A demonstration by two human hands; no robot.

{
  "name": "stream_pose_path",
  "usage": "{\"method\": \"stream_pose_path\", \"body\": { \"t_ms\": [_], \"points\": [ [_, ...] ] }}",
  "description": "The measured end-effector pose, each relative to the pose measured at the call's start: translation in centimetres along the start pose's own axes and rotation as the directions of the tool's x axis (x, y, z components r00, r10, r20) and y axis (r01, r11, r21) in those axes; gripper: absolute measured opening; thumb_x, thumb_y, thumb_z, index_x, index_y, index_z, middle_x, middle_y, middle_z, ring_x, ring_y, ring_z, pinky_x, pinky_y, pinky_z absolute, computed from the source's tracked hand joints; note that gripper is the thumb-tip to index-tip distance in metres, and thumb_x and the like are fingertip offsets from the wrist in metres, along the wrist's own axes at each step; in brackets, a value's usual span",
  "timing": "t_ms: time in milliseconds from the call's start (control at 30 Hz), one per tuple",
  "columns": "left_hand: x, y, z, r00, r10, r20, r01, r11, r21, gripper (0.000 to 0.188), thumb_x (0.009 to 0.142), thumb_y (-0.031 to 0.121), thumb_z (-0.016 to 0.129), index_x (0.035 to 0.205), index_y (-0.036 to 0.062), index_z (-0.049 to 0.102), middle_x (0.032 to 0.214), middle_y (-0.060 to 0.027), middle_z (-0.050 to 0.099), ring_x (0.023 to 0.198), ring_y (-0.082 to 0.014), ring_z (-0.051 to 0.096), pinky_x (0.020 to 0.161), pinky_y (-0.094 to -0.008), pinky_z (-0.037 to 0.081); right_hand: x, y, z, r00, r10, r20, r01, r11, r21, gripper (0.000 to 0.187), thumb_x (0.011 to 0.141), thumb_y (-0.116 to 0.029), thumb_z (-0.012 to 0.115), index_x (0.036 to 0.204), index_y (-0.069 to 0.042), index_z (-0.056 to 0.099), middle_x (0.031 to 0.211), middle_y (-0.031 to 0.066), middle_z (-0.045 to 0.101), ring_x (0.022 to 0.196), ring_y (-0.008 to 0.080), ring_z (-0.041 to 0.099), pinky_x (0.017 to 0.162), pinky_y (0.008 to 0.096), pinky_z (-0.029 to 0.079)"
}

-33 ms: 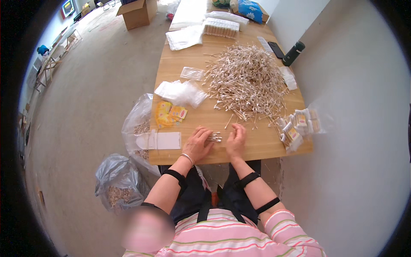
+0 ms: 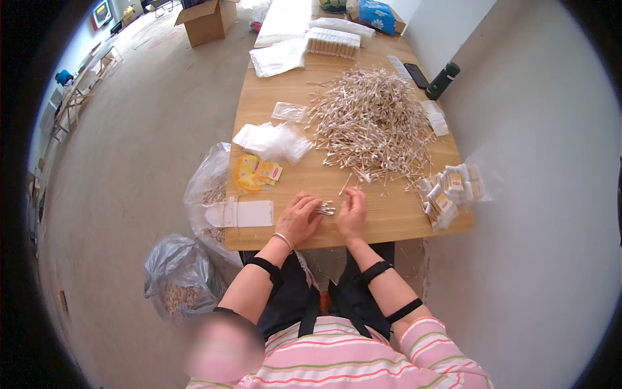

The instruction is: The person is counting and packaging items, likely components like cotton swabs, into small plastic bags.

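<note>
My left hand (image 2: 300, 218) rests on the table near its front edge, fingers closed round a small bundle of cotton swabs (image 2: 326, 209). The bundle's white tips point to the right, out past the thumb. Just across a narrow gap is my right hand (image 2: 352, 215), its fingers curled together and its palm side toward the bundle. What those fingers hold, if anything, is hidden. A loose cotton swab (image 2: 345, 185) lies by the right fingertips. Beyond both hands spreads a large heap of cotton swabs (image 2: 372, 123).
Left on the table (image 2: 259, 107) are a white card strip (image 2: 254, 213), yellow printed cards (image 2: 249, 174) and clear bags (image 2: 272, 141). Filled packs (image 2: 453, 188) lie at right. A dark bottle (image 2: 443, 81) and phone (image 2: 416, 75) stand near the wall. A grey bag (image 2: 181, 272) sits on the floor.
My right hand has shifted slightly left, closer to the bundle in my left hand. The left hand stays in place.
</note>
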State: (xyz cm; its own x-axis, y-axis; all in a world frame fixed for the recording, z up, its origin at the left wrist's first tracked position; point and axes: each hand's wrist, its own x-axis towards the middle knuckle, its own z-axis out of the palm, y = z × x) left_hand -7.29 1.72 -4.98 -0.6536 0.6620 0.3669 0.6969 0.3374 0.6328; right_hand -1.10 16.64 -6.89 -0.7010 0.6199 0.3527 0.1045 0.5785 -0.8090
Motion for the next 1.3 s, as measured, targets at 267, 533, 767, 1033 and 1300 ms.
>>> {"method": "stream_pose_path", "body": {
  "t_ms": [267, 533, 767, 1033, 1300],
  "points": [
    [-0.4, -0.1, 0.0, 0.998, 0.057, -0.014, -0.057, 0.998, -0.019, 0.028, 0.075, 0.009, 0.068, 0.102, 0.0048, 0.062, 0.103, -0.0102, 0.063, 0.106, -0.0285, 0.056, 0.096, -0.0382, 0.044, 2.2, -1.5, 0.4, 0.999, 0.035, -0.020, -0.041, 0.901, -0.431, 0.024, 0.079, -0.014, 0.061, 0.101, -0.005, 0.059, 0.104, 0.0136, 0.053, 0.100, 0.0321, 0.050, 0.088, 0.0425, 0.041],
    [0.2, 0.9, -0.4, 0.993, -0.041, -0.108, 0.044, 0.999, 0.021, 0.048, 0.073, 0.013, 0.071, 0.117, 0.0058, 0.053, 0.117, -0.0142, 0.056, 0.114, -0.0322, 0.050, 0.102, -0.0408, 0.038, 2.2, -0.8, 0.8, 0.975, -0.104, 0.196, 0.161, 0.939, -0.304, 0.009, 0.079, -0.012, 0.061, 0.081, -0.009, 0.069, 0.089, 0.0087, 0.060, 0.092, 0.0279, 0.054, 0.084, 0.0417, 0.042],
    [-0.3, 0.1, -0.2, 0.997, -0.059, -0.054, 0.062, 0.997, 0.047, 0.049, 0.072, 0.017, 0.072, 0.116, 0.0043, 0.054, 0.115, -0.0145, 0.056, 0.112, -0.0327, 0.050, 0.102, -0.0417, 0.037, 0.4, -0.5, 0.3, 0.957, -0.192, 0.217, 0.228, 0.962, -0.153, 0.022, 0.077, -0.005, 0.055, 0.096, -0.009, 0.066, 0.102, 0.0090, 0.061, 0.100, 0.0291, 0.052, 0.090, 0.0414, 0.040],
    [-0.6, 0.1, 0.2, 0.997, -0.030, -0.069, 0.033, 0.998, 0.045, 0.031, 0.075, 0.016, 0.069, 0.104, 0.0053, 0.062, 0.103, -0.0106, 0.062, 0.107, -0.0289, 0.054, 0.102, -0.0409, 0.038, 2.3, -0.7, -1.4, 0.919, -0.332, 0.212, 0.387, 0.860, -0.333, 0.029, 0.081, -0.008, 0.050, 0.106, -0.006, 0.063, 0.117, 0.0092, 0.058, 0.116, 0.0294, 0.046, 0.099, 0.0413, 0.037],
    [-1.4, 0.0, 0.8, 0.992, -0.097, -0.078, 0.099, 0.995, 0.015, 0.038, 0.078, 0.013, 0.067, 0.114, 0.0047, 0.059, 0.121, -0.0138, 0.058, 0.119, -0.0313, 0.048, 0.104, -0.0423, 0.036, 2.0, 0.7, -2.6, 0.945, -0.255, 0.206, 0.321, 0.847, -0.423, 0.029, 0.084, -0.007, 0.051, 0.111, -0.003, 0.061, 0.126, 0.0130, 0.052, 0.122, 0.0311, 0.042, 0.101, 0.0419, 0.035]
  ]
}}
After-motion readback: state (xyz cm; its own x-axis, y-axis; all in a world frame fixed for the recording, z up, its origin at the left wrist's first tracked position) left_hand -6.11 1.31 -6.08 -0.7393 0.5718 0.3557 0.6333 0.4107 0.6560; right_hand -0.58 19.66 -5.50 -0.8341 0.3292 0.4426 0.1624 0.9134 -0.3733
